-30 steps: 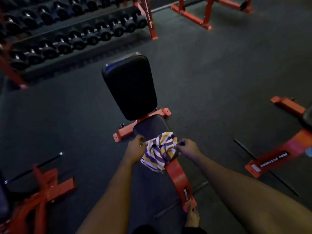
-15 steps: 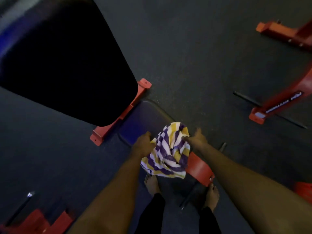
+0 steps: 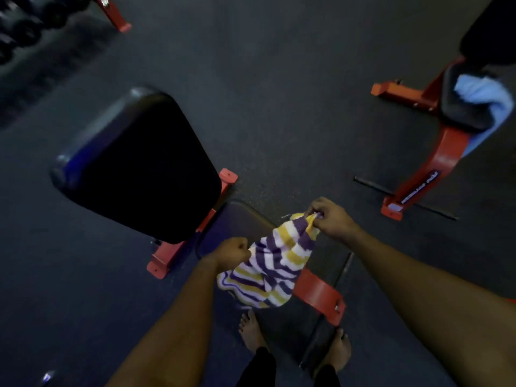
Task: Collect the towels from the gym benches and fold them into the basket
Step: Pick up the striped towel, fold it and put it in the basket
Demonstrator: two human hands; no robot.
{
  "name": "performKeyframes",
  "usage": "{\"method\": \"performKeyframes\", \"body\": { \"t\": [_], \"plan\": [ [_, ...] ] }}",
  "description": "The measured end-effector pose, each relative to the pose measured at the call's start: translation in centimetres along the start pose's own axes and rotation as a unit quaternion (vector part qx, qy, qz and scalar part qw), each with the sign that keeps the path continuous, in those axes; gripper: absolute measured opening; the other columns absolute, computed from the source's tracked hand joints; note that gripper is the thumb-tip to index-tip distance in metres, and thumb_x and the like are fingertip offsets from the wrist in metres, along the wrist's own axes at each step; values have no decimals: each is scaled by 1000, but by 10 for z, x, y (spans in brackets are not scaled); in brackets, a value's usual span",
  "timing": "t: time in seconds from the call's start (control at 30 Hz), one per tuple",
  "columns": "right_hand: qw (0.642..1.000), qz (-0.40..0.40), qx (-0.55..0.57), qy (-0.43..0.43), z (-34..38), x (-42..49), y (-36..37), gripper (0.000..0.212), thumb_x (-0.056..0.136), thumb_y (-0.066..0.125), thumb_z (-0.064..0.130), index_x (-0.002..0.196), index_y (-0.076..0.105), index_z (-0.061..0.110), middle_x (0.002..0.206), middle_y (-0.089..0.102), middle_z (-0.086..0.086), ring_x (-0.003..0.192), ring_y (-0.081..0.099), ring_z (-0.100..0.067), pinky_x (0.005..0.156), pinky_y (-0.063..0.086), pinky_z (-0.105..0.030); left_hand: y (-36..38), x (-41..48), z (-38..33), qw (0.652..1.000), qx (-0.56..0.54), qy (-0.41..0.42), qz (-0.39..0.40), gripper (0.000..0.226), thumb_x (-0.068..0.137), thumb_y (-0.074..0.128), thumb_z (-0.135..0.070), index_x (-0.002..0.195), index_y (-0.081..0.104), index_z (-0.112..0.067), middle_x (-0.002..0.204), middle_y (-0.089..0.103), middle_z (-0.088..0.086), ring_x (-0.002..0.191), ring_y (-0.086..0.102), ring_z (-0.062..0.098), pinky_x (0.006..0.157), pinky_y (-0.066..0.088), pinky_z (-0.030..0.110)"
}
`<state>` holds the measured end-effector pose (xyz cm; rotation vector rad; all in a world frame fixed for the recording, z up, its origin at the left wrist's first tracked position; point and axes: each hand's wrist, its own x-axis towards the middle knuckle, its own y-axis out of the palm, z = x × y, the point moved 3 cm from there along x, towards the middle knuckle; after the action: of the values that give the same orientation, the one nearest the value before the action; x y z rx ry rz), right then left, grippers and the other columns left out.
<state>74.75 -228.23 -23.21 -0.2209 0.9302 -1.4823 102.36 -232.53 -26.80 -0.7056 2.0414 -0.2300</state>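
Observation:
A purple, yellow and white striped towel (image 3: 275,263) hangs between my two hands, lifted just above the dark seat (image 3: 240,219) of the near gym bench. My left hand (image 3: 233,251) is closed on the towel's left edge. My right hand (image 3: 332,217) pinches its upper right corner, held slightly higher. The bench's black back pad (image 3: 136,166) stands tilted up to the left. A light blue towel (image 3: 487,100) lies draped over the seat of a second red-framed bench (image 3: 435,163) at the far right. No basket is in view.
Dark rubber floor (image 3: 293,93) surrounds the benches. The near bench's red frame foot (image 3: 321,294) is by my bare feet (image 3: 251,329). A dumbbell rack (image 3: 25,23) with a red leg (image 3: 111,12) stands at the top left. A thin black bar (image 3: 402,196) lies on the floor under the right bench.
The towel has come up off the bench seat and my hands have spread apart, the right one moving up and right. The view has swung right, bringing the blue towel into sight.

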Motion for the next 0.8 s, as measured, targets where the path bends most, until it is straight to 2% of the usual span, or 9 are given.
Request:
{"method": "performKeyframes", "body": {
  "t": [0.1, 0.2, 0.27, 0.37, 0.43, 0.57, 0.63, 0.7, 0.8],
  "plan": [
    [997, 23, -35, -67, 49, -16, -58, 22, 66, 54, 17, 80, 70, 24, 93, 64, 3, 87, 62, -16, 76, 47, -26, -24, -35, -56, 998, -41, 10, 39, 3, 67, 49, -15, 68, 47, -15, 66, 52, 12, 55, 53, 23, 52, 43, 27],
    [992, 33, -46, -116, 96, -37, -110, 27, 65, 50, 15, 80, 69, 25, 94, 72, 5, 91, 67, -14, 83, 52, -30, -37, -58, -118, 991, -107, 73, 31, 36, 80, 57, -6, 111, 49, -22, 90, 64, 11, 75, 65, 22, 56, 56, 27],
    [983, 39, -83, -159, 125, -52, -145, 29, 65, 50, 14, 85, 69, 23, 93, 73, 8, 89, 67, -7, 82, 51, -24, -45, -66, -161, 986, -68, 152, 18, 59, 71, 66, -11, 128, 50, -21, 113, 67, 9, 99, 66, 20, 82, 59, 35],
    [976, 35, -132, -168, 151, -79, -198, 24, 73, 56, 5, 90, 66, 18, 81, 64, 14, 71, 57, 9, 67, 43, -8, -52, -81, -214, 982, 36, 185, -12, 58, 58, 66, -24, 115, 65, -18, 114, 71, 10, 103, 66, 22, 94, 53, 40],
    [978, 22, -147, -147, 153, -85, -225, 24, 75, 65, 8, 97, 63, 16, 85, 64, 7, 74, 57, -1, 71, 47, -17, -61, -95, -241, 970, 81, 216, -69, 51, 58, 61, -27, 107, 69, -13, 107, 72, 10, 94, 65, 20, 84, 51, 32],
    [979, 44, -191, -56, 144, -114, -276, 46, 63, 81, 54, 89, 64, 20, 85, 67, 6, 81, 62, -14, 80, 56, -41, -87, -127, -292, 923, 118, 304, -204, 19, 63, 59, -36, 73, 54, -19, 76, 58, 4, 75, 51, 18, 63, 37, 28],
    [982, 24, -185, -29, 142, -123, -294, 48, 69, 73, 64, 73, 62, 18, 73, 63, 7, 76, 59, -16, 78, 51, -37, -102, -139, -317, 896, 112, 352, -247, 22, 65, 63, -34, 67, 48, -19, 68, 50, 0, 68, 44, 16, 57, 34, 24],
    [972, -70, -223, -20, 140, -130, -309, 43, 75, 69, 60, 75, 62, 18, 79, 62, 5, 88, 54, -20, 92, 41, -41, -115, -153, -340, 873, 101, 388, -278, 28, 64, 73, -35, 67, 52, -17, 63, 48, -4, 64, 42, 13, 55, 33, 17],
    [948, -207, -240, -26, 149, -144, -330, 40, 77, 66, 54, 104, 70, 24, 114, 68, 2, 116, 53, -23, 107, 24, -53, -129, -167, -359, 873, 139, 375, -278, 31, 64, 86, -31, 70, 58, -20, 63, 55, -5, 64, 48, 14, 58, 38, 21]
  ]
}}
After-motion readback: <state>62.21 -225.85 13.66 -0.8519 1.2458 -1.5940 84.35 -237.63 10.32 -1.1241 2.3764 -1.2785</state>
